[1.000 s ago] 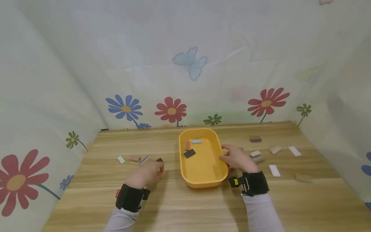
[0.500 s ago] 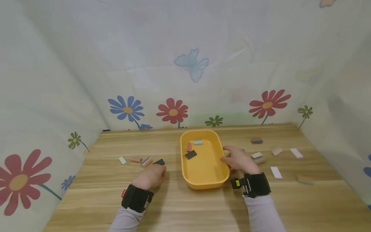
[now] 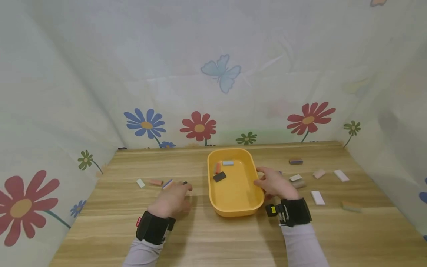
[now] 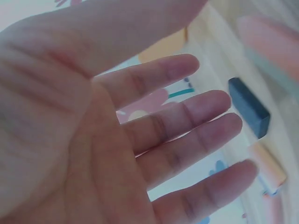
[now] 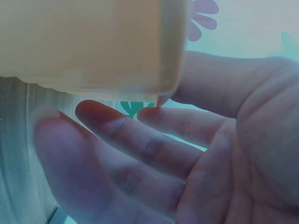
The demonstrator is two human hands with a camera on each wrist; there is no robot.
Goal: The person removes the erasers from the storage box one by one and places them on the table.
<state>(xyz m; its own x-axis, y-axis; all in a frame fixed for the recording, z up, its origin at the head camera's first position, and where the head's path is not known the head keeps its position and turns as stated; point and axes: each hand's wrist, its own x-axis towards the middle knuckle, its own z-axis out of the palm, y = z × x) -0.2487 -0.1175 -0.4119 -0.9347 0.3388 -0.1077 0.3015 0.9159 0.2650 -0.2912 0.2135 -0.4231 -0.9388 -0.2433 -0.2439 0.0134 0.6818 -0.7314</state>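
Observation:
My left hand point(image 3: 171, 200) is over the table left of the yellow tray point(image 3: 236, 213), its fingers straight and spread with nothing held. Just beyond its fingertips lies a black eraser-like block point(image 4: 246, 106), mostly covered by the hand in the head view. Beside that sits an orange, white and blue striped block point(image 3: 167, 183). A pink and green block point(image 4: 273, 44) shows up close in the left wrist view. My right hand point(image 3: 275, 183) grips the tray's right rim between thumb and fingers. Inside the tray lie a black block point(image 3: 219, 177), a red one point(image 3: 218, 168) and a light blue one point(image 3: 228, 163).
Farther left lie a reddish block point(image 3: 156, 182) and a pale green one point(image 3: 140, 183). Several more blocks are scattered right of the tray, among them a white one point(image 3: 317, 198) and a dark blue and brown one point(image 3: 295, 161). A flowered cloth point(image 3: 150, 85) hangs behind the table.
My left hand's fingers have straightened and spread, and the hand now hides most of the black block that showed half a second ago. The right hand keeps its grip on the tray.

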